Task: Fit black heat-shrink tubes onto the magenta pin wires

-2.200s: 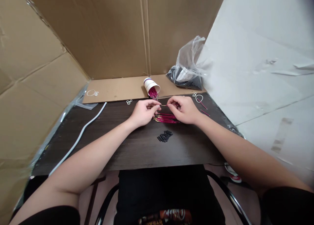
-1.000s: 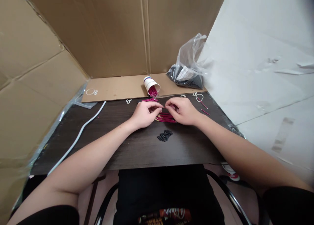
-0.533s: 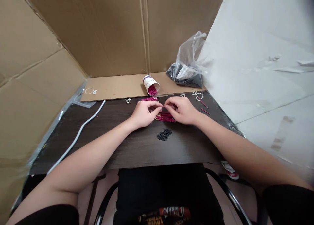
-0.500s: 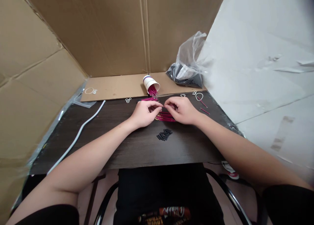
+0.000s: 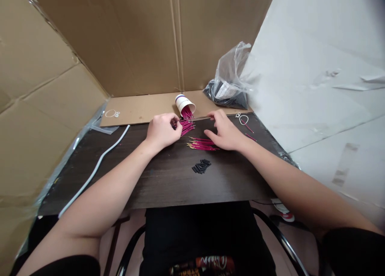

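Magenta wires (image 5: 186, 127) fan out across the dark table (image 5: 168, 179) just in front of a tipped paper cup (image 5: 184, 104), which lies on its side with more of the same wires spilling from its mouth. The left hand (image 5: 161, 130) is curled with its fingertips closed on the near end of this fan, beside the cup. The right hand (image 5: 224, 131) rests flat on the table with fingers loosely spread, its fingertips reaching toward the cardboard sheet (image 5: 141, 107) at the back edge; it grips nothing that can be seen. Just beside its thumb lies a second bundle of magenta wires (image 5: 202, 144), gold tips pointing left. Nearer the person sits a small heap of black sleeves (image 5: 201, 166). A clear plastic bag (image 5: 230, 83) of dark parts stands at the rear right, and a white cable (image 5: 96, 167) runs along the left side of the table.
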Demonstrator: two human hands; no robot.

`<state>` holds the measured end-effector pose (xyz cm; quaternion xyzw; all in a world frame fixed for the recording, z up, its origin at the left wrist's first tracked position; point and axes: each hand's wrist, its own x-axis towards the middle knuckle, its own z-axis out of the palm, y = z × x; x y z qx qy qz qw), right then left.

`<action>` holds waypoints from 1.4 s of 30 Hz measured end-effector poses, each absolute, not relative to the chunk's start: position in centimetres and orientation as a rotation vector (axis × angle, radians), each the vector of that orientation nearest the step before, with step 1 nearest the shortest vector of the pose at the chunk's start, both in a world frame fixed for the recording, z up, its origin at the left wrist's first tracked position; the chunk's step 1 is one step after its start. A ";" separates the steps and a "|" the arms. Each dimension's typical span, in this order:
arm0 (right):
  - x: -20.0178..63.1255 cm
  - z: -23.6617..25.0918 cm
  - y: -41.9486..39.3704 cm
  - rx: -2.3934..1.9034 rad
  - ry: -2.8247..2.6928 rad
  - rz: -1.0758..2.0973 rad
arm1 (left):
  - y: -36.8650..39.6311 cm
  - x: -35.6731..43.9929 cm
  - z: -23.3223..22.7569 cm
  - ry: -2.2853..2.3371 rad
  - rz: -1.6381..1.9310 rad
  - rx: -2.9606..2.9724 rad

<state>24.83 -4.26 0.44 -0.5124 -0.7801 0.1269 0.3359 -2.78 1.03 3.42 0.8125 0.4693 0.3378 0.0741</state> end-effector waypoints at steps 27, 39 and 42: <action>24.5 0.4 -4.3 -1.313 -2.498 0.271 | -2.4 -1.0 3.1 0.659 0.696 2.514; 23.8 1.9 -5.0 -1.458 -2.652 0.138 | -3.3 -0.7 2.8 0.309 0.401 2.407; 23.8 2.1 -5.1 -1.432 -2.635 0.154 | -3.4 -0.6 2.6 0.320 0.395 2.403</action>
